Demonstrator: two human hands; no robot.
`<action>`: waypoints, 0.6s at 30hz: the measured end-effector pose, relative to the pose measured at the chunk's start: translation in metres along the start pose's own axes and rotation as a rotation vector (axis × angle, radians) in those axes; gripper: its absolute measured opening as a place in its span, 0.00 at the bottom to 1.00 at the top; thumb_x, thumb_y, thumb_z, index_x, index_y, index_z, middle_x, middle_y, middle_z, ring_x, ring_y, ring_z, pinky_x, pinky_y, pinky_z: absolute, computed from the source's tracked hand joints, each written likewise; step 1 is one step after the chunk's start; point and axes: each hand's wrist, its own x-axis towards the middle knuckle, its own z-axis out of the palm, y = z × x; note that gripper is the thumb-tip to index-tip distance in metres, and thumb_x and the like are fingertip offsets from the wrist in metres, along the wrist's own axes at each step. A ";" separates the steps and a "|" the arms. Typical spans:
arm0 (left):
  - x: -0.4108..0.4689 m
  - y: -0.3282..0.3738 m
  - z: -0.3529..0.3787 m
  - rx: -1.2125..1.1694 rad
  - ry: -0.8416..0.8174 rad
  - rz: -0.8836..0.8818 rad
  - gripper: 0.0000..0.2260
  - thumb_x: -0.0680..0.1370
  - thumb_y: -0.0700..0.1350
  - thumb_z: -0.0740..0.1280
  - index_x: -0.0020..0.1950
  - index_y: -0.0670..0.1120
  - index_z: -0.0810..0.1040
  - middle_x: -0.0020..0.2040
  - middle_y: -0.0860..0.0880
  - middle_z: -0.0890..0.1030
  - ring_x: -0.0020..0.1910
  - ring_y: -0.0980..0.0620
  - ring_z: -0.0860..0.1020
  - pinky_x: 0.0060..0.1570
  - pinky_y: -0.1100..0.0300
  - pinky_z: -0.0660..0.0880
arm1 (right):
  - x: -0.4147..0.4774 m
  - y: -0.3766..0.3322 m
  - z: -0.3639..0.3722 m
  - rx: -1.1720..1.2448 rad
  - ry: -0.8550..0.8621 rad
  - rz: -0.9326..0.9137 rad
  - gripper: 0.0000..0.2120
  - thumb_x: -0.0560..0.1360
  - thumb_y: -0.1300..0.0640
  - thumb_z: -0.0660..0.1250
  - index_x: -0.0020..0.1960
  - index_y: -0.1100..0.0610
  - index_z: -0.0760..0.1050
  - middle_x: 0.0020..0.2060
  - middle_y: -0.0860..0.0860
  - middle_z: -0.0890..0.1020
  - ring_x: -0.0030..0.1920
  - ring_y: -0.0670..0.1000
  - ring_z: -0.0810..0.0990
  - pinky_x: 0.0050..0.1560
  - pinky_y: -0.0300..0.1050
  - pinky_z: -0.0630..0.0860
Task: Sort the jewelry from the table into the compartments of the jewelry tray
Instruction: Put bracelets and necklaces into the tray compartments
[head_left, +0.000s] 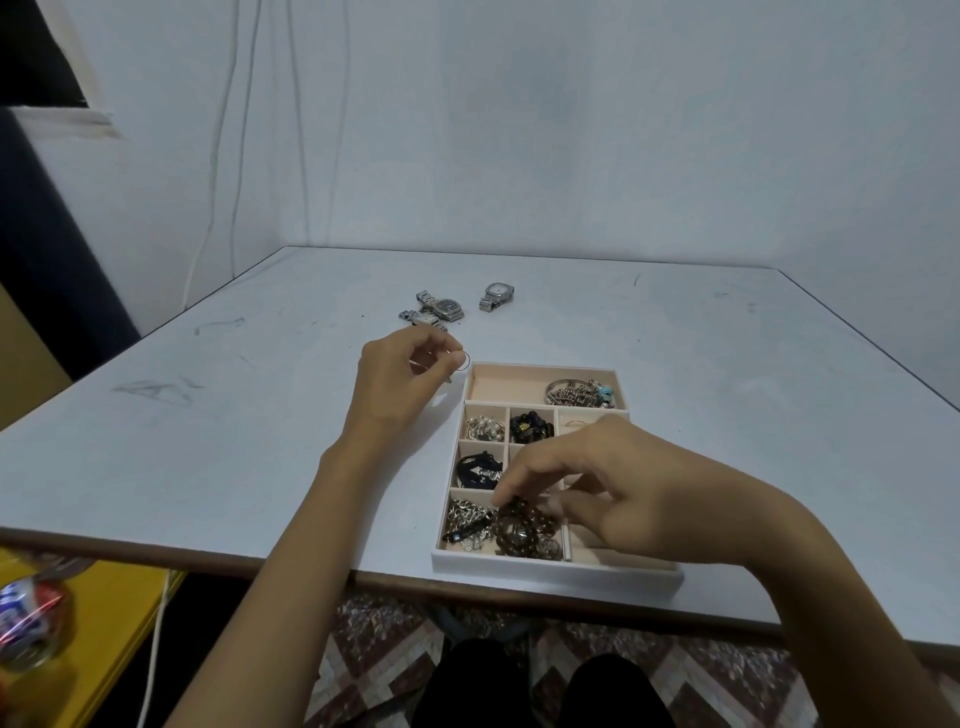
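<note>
The white jewelry tray (550, 570) with beige compartments sits at the table's near edge. My left hand (400, 379) hovers just left of the tray's far corner and pinches a thin ring (464, 360) between thumb and fingertips. My right hand (597, 483) reaches over the tray's near half, its fingertips pinching a brown bead bracelet (519, 525) in the near compartment. Silver chains (467, 512) lie in the same compartment. Other cells hold silver pieces (484, 428), dark beads (530, 426), a black cord item (479, 470) and bangles (579, 392).
Two silver watches (435, 310) lie together on the white table (234, 415) beyond my left hand, and a third watch (496, 296) sits to their right. A yellow surface (119, 613) with a can stands lower left. Cables hang on the wall.
</note>
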 end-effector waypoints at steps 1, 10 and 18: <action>0.000 0.000 0.000 0.002 -0.002 0.002 0.02 0.73 0.40 0.73 0.44 0.43 0.82 0.37 0.47 0.82 0.37 0.50 0.81 0.44 0.54 0.80 | 0.000 0.000 0.001 0.004 0.005 -0.003 0.19 0.75 0.69 0.62 0.55 0.49 0.81 0.44 0.40 0.81 0.44 0.40 0.79 0.45 0.36 0.75; -0.001 -0.001 0.001 -0.006 -0.021 0.013 0.02 0.72 0.40 0.73 0.43 0.44 0.82 0.36 0.48 0.82 0.38 0.48 0.80 0.42 0.55 0.77 | 0.013 0.004 0.012 -0.032 0.052 -0.029 0.09 0.70 0.62 0.75 0.50 0.55 0.84 0.47 0.47 0.82 0.47 0.45 0.78 0.48 0.42 0.75; -0.001 -0.002 0.001 0.005 -0.047 0.017 0.01 0.73 0.40 0.73 0.43 0.44 0.82 0.35 0.53 0.80 0.36 0.50 0.79 0.41 0.56 0.77 | 0.014 0.017 0.014 -0.095 0.058 -0.097 0.08 0.71 0.58 0.74 0.50 0.52 0.84 0.45 0.44 0.78 0.46 0.40 0.74 0.49 0.38 0.72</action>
